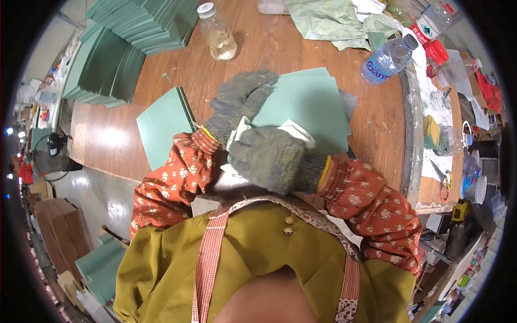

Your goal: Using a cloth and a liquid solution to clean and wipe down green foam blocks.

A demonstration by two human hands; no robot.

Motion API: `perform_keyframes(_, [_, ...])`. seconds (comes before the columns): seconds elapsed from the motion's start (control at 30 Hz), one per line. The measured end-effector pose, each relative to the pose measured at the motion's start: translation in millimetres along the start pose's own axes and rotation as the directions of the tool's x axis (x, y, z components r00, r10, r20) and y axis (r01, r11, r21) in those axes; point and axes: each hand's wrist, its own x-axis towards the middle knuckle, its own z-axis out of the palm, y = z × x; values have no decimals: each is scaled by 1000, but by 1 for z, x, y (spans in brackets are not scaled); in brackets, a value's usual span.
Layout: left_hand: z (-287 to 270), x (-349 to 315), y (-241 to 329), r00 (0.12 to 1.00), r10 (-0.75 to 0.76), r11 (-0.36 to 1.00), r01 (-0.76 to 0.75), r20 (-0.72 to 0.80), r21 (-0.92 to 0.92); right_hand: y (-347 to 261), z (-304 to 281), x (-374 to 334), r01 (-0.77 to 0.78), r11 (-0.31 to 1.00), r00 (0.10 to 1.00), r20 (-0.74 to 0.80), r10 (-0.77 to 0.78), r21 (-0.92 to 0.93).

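Observation:
A grey-green knit glove covers each hand. My left hand (242, 97) is at the left edge of a pale green flat board (307, 102), its fingers closed along that edge; the thumb is hard to make out. My right hand (269, 159), fingers curled, grips a white cloth (297, 131) over the board's near-left part. The cloth pokes out on both sides of the glove. Other thin sheets show under the board's right edge. Left of my left wrist lies a small stack of green boards (166, 126).
Tall stacks of green boards (113, 67) stand at the far left. A glass jar (218, 35) is at the back, near a crumpled green cloth (323, 21). A plastic bottle (385, 60) lies at the right. Scissors (444, 182) rest on the side surface beyond the table edge.

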Motion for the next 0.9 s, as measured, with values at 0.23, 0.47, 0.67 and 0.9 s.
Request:
perform_keyframes(0.23, [-85, 32, -51, 788, -280, 934, 92, -548, -344, 33, -91, -93, -524, 522, 353, -386, 852, 673])
perform_keyframes(0.47, [-69, 85, -101, 922, -194, 954, 98, -335, -282, 24, -90, -127, -499, 287, -59, -362, 930, 818])
perform_keyframes(0.67, [-55, 114, -50, 978, -144, 854, 201, -152, 480, 41, -54, -159, -583, 541, 24, -652, 758, 607])
perform_keyframes(0.9, [-25, 110, 53, 776, 557, 269, -505, 295, 820, 98, -12, -109, -208, 377, 335, -296, 894, 903])
